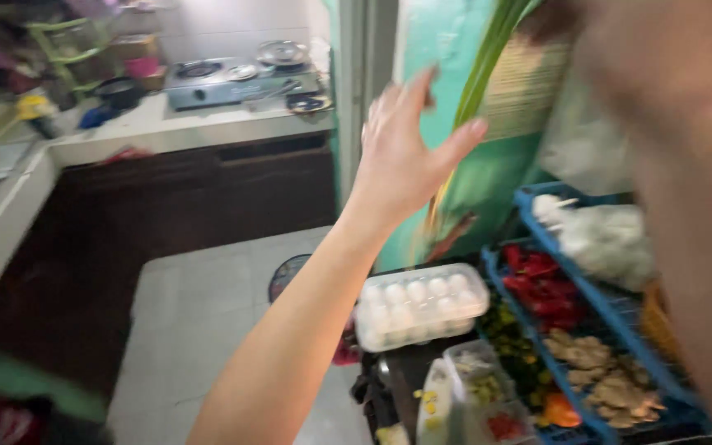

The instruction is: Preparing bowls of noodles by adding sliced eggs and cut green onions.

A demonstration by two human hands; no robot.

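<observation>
Two hands are raised at a blue tiered rack (611, 317) beside a teal wall. The left hand (409, 152) is open, fingers spread, holding nothing; it reaches up toward a bundle of long green leaves (488, 62) that hangs or leans against the wall, fingertips close to it but contact cannot be confirmed. The right hand (653, 58) is high at the upper right, heavily blurred, near the top of the leaves; whether it grips anything cannot be told.

Hazards, as judged from this position:
- The left forearm crosses directly above a clear lidded egg box (423, 303), which sits on a dark surface near its edge. A downward sweep of the arm could strike it and tip it to the tiled floor.
- The leaves are long and loose; grasped with an open, one-sided contact they may slide or fan apart.
- Falling leaves would land in the rack trays of red chillies (541, 288) and ginger (603, 375), and could scatter them
</observation>
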